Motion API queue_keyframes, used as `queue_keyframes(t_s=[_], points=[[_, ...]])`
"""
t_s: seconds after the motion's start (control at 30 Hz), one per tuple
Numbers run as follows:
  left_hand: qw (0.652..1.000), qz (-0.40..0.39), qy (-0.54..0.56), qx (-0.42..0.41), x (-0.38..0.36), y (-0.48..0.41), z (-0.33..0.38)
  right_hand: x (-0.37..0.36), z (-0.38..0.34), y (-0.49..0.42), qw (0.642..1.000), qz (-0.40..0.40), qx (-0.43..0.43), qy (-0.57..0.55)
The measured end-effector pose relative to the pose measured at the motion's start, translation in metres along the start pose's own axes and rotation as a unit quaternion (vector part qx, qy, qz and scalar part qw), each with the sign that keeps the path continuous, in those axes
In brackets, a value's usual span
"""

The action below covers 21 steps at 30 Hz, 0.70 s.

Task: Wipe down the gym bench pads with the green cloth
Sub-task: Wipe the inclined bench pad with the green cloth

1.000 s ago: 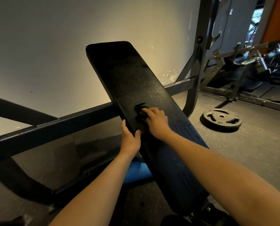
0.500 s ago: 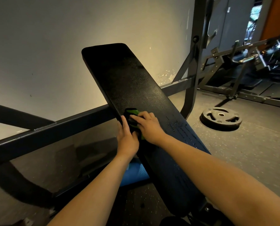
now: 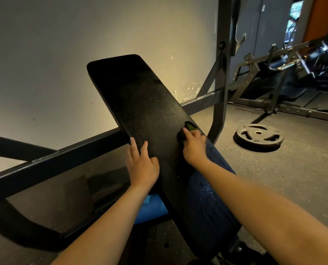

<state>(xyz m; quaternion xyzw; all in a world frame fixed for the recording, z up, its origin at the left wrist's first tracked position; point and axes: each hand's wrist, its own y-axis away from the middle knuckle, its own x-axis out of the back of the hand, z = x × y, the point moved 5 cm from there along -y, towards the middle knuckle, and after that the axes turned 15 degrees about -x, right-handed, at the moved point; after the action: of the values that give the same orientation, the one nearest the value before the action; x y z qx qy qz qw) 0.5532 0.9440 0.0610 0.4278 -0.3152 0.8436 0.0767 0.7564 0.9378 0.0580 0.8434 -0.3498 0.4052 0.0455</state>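
The long black bench pad (image 3: 140, 100) slopes up and away from me toward the wall. Its near part looks dark blue with droplets on it. My right hand (image 3: 194, 148) presses the green cloth (image 3: 189, 128) against the pad near its right edge; only a small bunched piece of cloth shows past my fingers. My left hand (image 3: 142, 163) rests on the pad's left edge with fingers extended, thumb on top of the surface.
A dark steel crossbar (image 3: 63, 159) runs behind the pad, and a rack upright (image 3: 224, 54) stands to the right. A weight plate (image 3: 258, 137) lies on the rubber floor. More gym machines (image 3: 293, 73) stand at the far right. A blue pad (image 3: 151, 209) shows under the bench.
My right hand has slid the cloth from the pad's left side across to its right edge. My left hand stays on the left edge.
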Motion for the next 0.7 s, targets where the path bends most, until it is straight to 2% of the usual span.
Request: queue_keyframes(t_s=[0.1, 0.17, 0.3, 0.5, 0.6, 0.7], points=[[0.999, -0.016, -0.042, -0.03, 0.006, -0.02, 0.01, -0.017, -0.037, 0.024, 0.977, -0.029, 0.209, 0.009], [0.996, -0.054, -0.062, -0.036, 0.0, -0.034, 0.015, -0.021, -0.041, 0.021, 0.967, -0.016, 0.247, 0.053], [0.986, -0.104, -0.126, -0.02, -0.02, -0.046, 0.017, -0.003, -0.01, -0.023, 0.988, 0.022, 0.118, 0.101], [0.982, -0.1, -0.161, 0.001, -0.03, -0.046, 0.02, 0.007, 0.013, -0.065, 0.992, 0.027, -0.118, 0.036], [0.98, -0.103, -0.167, 0.008, -0.031, -0.047, 0.023, 0.007, -0.013, -0.082, 0.996, 0.021, -0.084, -0.026], [0.98, -0.096, -0.174, 0.009, -0.032, -0.047, 0.023, 0.006, -0.038, -0.091, 0.998, -0.029, -0.02, -0.051]])
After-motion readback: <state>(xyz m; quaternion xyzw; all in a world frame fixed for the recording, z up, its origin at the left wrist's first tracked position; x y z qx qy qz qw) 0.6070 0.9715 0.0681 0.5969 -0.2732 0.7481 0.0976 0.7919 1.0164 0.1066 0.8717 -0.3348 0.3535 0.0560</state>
